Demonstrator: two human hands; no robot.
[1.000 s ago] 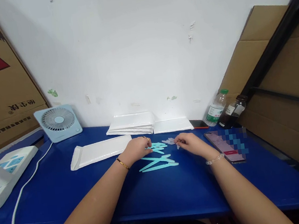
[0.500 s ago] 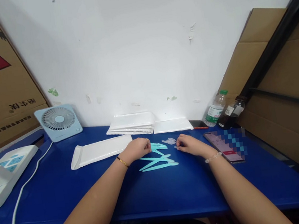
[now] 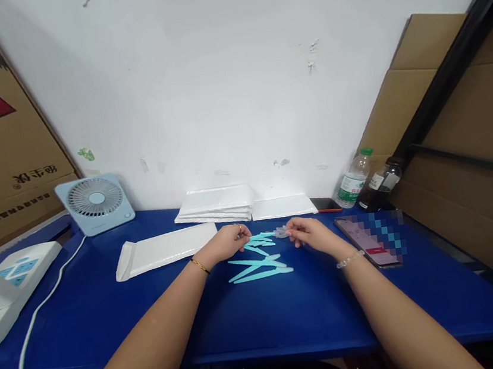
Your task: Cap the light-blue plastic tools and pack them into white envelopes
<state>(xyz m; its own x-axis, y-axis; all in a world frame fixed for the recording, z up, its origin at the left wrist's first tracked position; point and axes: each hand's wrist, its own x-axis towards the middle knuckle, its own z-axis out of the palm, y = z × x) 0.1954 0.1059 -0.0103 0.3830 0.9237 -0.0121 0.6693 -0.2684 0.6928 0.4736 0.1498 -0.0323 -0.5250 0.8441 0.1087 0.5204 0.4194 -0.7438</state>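
Observation:
Several slim turquoise sticks (image 3: 264, 274) lie crossed on the blue table, between and in front of my hands. My left hand (image 3: 232, 241) pinches the left end of one turquoise stick, which points right toward the other hand. Beside a small pile of translucent pieces (image 3: 280, 232), my right hand (image 3: 305, 233) has its thumb and fingers pressed together at the tip of that stick. A small clear piece seems to be between those fingers, too small to make out fully.
White padded envelopes (image 3: 215, 200) are stacked by the wall, with another (image 3: 164, 249) at left. A fan (image 3: 96, 198) and power strip (image 3: 19, 272) stand left. A phone (image 3: 365, 241), a water bottle (image 3: 354, 180) and a dark bottle (image 3: 381, 183) are right.
My left hand has lifted a turquoise stick a little and holds it pointing right. My right hand has moved slightly left and its fingers have closed by the stick's tip.

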